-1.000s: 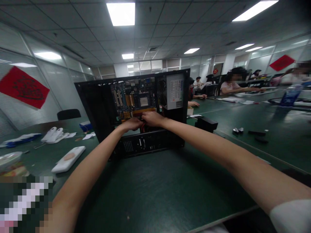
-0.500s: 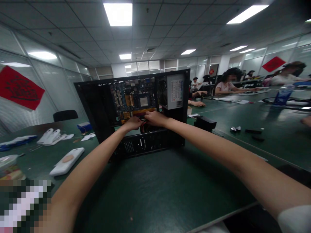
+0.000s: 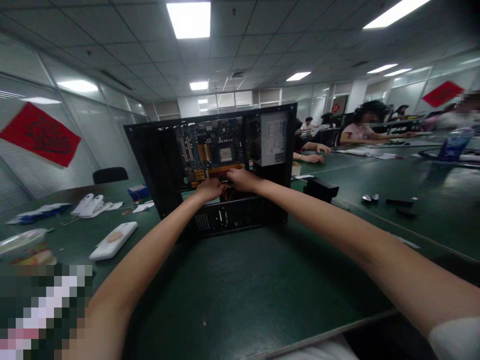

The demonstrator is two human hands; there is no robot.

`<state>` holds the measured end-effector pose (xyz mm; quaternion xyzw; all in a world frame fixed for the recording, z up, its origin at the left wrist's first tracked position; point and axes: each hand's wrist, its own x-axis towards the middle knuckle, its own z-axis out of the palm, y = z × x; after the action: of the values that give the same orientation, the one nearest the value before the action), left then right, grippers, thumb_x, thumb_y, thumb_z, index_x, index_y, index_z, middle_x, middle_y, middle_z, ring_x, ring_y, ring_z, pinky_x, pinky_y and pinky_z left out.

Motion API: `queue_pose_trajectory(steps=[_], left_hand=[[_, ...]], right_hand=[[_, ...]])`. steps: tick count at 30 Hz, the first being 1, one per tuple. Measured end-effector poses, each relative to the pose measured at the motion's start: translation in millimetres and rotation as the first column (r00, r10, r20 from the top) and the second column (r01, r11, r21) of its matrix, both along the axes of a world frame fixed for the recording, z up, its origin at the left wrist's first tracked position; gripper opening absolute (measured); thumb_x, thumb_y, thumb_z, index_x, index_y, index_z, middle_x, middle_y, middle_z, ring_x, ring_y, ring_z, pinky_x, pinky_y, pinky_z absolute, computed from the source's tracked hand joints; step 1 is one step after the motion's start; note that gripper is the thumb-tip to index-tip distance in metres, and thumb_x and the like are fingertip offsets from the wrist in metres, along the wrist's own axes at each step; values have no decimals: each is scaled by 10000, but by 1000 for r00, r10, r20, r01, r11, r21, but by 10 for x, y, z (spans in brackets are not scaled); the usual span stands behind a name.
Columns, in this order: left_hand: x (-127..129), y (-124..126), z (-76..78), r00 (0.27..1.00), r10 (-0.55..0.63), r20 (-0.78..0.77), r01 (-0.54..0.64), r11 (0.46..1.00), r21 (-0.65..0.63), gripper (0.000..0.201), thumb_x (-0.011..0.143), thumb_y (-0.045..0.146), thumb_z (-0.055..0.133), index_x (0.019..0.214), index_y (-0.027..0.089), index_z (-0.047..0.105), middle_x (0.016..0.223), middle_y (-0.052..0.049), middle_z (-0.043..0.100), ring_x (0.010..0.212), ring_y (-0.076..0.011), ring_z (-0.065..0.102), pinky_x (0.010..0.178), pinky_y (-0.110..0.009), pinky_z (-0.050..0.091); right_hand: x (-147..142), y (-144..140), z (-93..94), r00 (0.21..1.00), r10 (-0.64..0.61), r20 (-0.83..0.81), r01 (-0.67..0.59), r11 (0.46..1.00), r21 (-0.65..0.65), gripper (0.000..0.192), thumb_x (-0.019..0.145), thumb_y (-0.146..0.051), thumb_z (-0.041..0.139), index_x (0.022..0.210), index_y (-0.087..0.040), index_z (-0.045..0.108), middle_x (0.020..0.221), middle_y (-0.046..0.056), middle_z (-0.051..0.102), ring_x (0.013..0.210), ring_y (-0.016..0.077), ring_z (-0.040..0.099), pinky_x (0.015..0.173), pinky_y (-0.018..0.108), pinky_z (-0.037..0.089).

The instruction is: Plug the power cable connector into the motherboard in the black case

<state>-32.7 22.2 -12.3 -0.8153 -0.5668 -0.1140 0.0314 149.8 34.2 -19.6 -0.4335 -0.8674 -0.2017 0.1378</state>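
Note:
An open black computer case (image 3: 157,170) stands upright on the green table, showing its motherboard (image 3: 215,145) and, at the upper right, a silver power supply (image 3: 273,139). Both hands reach inside, just below the memory slots at the board's lower edge. My left hand (image 3: 210,190) is closed, its fingertips pinched at a bundle of thin red and dark cables (image 3: 225,192). Directly beside it, my right hand (image 3: 243,180) is also closed at the upper end of these cables, fingers curled. The exact spot between the fingertips is hidden.
On the left lie a white device (image 3: 114,241), a clear food tub (image 3: 28,247), a small blue box (image 3: 138,192) and papers. To the right are a black box-shaped part (image 3: 320,190), small black pieces (image 3: 399,202) and a blue bottle (image 3: 455,144). Other people sit behind.
The whole view has shifted slightly, so the case and table things appear a little farther right. Both hands stay at the same place inside the case.

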Motion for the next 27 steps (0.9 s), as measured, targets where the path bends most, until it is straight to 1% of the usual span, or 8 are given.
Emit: queue_pose_trajectory(steps=[4,6,8,10,14,17,22,27], left_hand=[[-18,50,-6,999,-25,-31,27,998,63,457,1031,437,426,983,176,798,1033,-138,778,1015,-279,712,759,-296,469],[-23,85,-7,999,-18,-38,21,995,94,485,1049,452,399,1018,180,800,1069,-135,777,1047,-278,707,764,-291,464],[-23,120,-6,999,-2,-32,5,995,96,480,1044,485,419,1034,192,799,1079,-127,776,1039,-273,711,749,-283,454],[-22,147,-3,1000,13,-24,-11,997,71,476,1032,514,449,1009,192,799,998,-119,780,969,-258,723,717,-274,443],[-28,168,7,1000,20,5,-20,1000,-7,479,1043,486,435,951,172,785,723,-70,739,732,-193,713,647,-247,431],[-30,154,21,999,4,33,-3,1000,-28,439,1038,460,450,941,182,776,685,-46,732,658,-165,698,636,-233,440],[2,84,58,998,55,30,-54,998,-11,411,1029,467,476,958,198,779,759,-62,758,732,-189,720,689,-259,471],[35,55,52,998,66,-19,-66,998,16,433,1038,468,447,997,204,788,849,-99,772,870,-234,740,746,-290,493]], right_hand=[[-20,2,8,998,-60,-26,59,998,-16,249,992,-248,562,1143,-78,665,1162,222,717,1088,324,696,865,355,507],[-23,-3,6,997,-68,-38,67,997,-22,252,990,-246,560,1133,-73,674,1127,232,730,1060,340,709,848,367,514],[-24,-11,4,997,-66,-48,65,997,-30,261,988,-246,564,1149,-72,672,1132,235,731,1062,347,711,849,374,516],[-23,-21,6,997,-60,-55,58,998,-39,270,988,-246,569,1175,-76,665,1157,232,727,1079,337,708,863,367,512],[-11,-45,19,996,-50,-70,45,997,-65,276,982,-236,587,1195,-80,669,1173,219,728,1100,297,699,878,322,495],[28,-63,19,993,-59,-100,51,996,-79,255,975,-190,568,1167,-84,698,1160,205,737,1083,273,698,861,301,488],[117,-83,13,983,-91,-159,72,990,-125,287,972,-148,508,1122,-116,750,1105,159,763,1019,247,707,814,288,482],[105,-80,23,984,-98,-151,76,987,-143,318,972,-144,490,1072,-105,790,1119,188,761,1015,254,704,843,300,486]])
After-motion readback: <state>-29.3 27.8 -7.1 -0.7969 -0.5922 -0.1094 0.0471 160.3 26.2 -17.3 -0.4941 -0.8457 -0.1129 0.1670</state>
